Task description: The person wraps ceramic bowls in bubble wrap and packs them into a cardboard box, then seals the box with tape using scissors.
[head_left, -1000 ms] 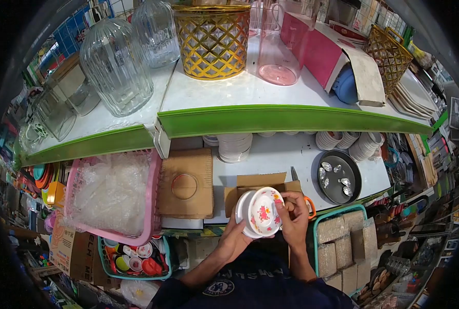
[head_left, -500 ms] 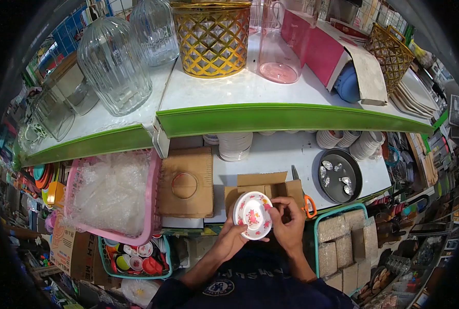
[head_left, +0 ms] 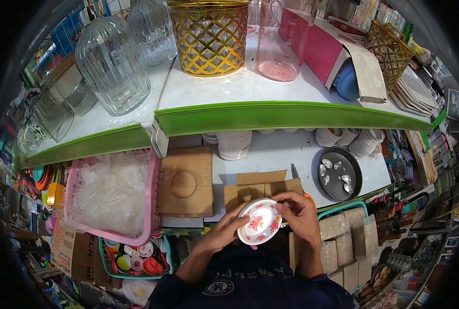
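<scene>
A small white bowl (head_left: pixel 259 222) with pink and orange flowers inside is held before my chest, tilted. My left hand (head_left: pixel 223 230) is closed on its left rim, thumb over the inside and fingers beneath. My right hand (head_left: pixel 300 212) is closed at the upper right rim, with thumb and fingertips together there. Whether a small piece lies between those fingertips is hidden. Just behind the bowl stands an open cardboard box (head_left: pixel 263 177). Scissors (head_left: pixel 294 171) lie beside it, their orange handle mostly covered by my right hand.
A dark round pan (head_left: pixel 356 177) holding crumpled foil pieces sits on the lower shelf, near stacked white bowls (head_left: pixel 234 147). A pink basket (head_left: pixel 149 206) of clear plastic is left. Teal crates (head_left: pixel 364 207) stand below. Overhead, the green shelf edge (head_left: pixel 291 117) carries glass jars and a gold basket.
The bowl has moved slightly right and down and is tilted differently. Both hands have shifted right with it, and my right hand now covers most of the scissors' orange handle.
</scene>
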Demonstrator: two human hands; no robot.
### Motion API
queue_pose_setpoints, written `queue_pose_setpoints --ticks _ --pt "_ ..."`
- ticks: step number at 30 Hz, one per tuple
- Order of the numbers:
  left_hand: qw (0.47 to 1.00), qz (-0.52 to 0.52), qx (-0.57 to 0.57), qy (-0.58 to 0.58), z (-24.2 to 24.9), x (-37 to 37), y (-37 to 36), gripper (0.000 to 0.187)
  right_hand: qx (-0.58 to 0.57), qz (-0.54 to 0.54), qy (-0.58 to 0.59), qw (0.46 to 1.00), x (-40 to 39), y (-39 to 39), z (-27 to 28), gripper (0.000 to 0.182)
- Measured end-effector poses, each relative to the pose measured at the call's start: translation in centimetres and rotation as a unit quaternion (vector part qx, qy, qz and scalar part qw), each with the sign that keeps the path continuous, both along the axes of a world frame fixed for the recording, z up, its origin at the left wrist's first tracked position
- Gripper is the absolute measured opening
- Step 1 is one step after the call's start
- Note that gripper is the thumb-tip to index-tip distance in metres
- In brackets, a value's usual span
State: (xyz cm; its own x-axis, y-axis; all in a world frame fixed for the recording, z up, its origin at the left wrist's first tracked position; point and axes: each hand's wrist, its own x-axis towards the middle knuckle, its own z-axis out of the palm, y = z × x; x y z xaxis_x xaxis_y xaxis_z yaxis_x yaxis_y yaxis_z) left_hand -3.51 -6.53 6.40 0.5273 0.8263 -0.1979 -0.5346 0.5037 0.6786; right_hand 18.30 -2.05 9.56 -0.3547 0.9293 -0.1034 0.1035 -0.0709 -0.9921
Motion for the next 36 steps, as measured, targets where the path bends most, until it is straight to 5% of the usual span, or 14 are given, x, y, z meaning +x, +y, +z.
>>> queue_pose_setpoints --ticks 6,9,15,18,20,27,29,36 --pt "0.993 0.059 0.077 0.062 1.1 0.3 0.4 0.048 0.020 -0.040 0.029 0.999 -0.3 0.0 -0.3 0.017" --pt "0.995 0.066 0.053 -0.049 0.2 0.2 0.4 0.047 0.067 -0.093 0.036 0.993 -0.5 0.4 -0.9 0.016" --pt "0.987 0.085 0.090 0.102 2.9 0.5 1.1 0.049 0.087 -0.137 0.069 0.984 -1.1 0.4 -0.8 0.015" --pt "0.948 0.126 0.143 0.254 3.4 0.5 1.3 0.048 0.085 -0.141 0.059 0.985 -0.9 0.5 -1.1 0.015" --pt "0.848 0.176 0.278 0.416 3.3 0.7 1.6 0.045 0.102 -0.147 0.043 0.983 -0.8 0.6 -1.3 0.017" --pt "0.770 0.243 0.307 0.505 3.3 1.5 3.4 0.037 0.117 -0.170 0.013 0.978 -1.2 1.1 -0.7 0.025" --pt "0.711 0.252 0.360 0.549 2.2 1.5 4.0 0.036 0.121 -0.153 -0.036 0.980 -0.8 1.3 -0.9 0.033" --pt "0.673 0.215 0.379 0.598 0.8 1.9 4.4 0.035 0.192 -0.107 -0.207 0.953 0.2 2.0 -1.0 0.032"
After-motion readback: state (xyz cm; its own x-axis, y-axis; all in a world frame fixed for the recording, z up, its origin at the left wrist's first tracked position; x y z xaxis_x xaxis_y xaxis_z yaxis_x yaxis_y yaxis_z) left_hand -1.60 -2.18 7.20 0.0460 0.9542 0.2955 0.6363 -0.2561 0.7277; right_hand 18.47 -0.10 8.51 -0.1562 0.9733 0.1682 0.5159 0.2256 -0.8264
